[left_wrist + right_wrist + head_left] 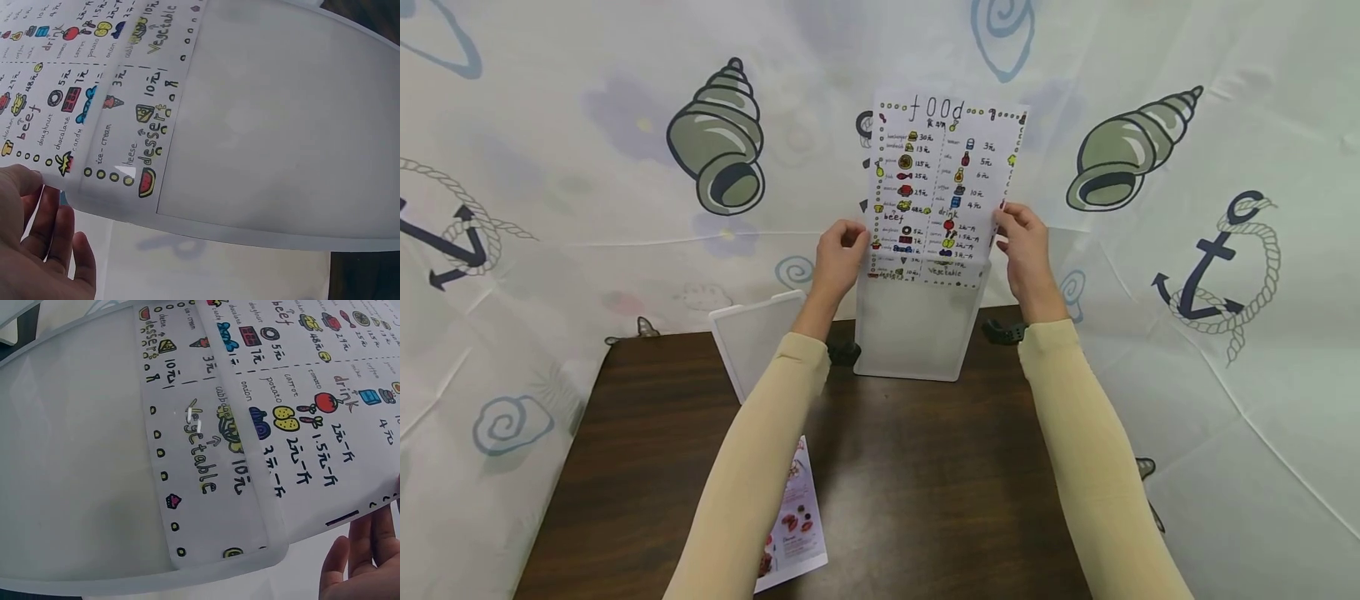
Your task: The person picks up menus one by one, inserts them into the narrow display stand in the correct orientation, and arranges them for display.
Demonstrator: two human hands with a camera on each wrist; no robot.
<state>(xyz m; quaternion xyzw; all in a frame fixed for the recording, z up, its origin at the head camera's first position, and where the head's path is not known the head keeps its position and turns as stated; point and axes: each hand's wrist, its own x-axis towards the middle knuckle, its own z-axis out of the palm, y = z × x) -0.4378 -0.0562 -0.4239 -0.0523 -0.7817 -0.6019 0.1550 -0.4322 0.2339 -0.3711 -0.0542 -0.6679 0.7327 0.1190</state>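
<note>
A hand-drawn menu sheet (936, 179), headed "food" with small coloured pictures and prices, stands upright between both hands. Its lower end sits inside a translucent sign holder (917, 325), where the bottom rows show through the clear front. My left hand (841, 258) pinches the sheet's left edge, just above the holder's top rim. On the opposite edge, slightly higher, my right hand (1024, 254) pinches the paper between thumb and fingers. In the right wrist view the fingers (369, 544) lie behind the sheet; the right thumb is mostly out of frame.
A second white-framed holder (752, 333) stands left, partly hidden by the left arm. A printed sheet with food photos (797, 525) lies on the dark wooden table (940, 483) beneath that arm. A shell-and-anchor patterned cloth (925, 50) hangs behind.
</note>
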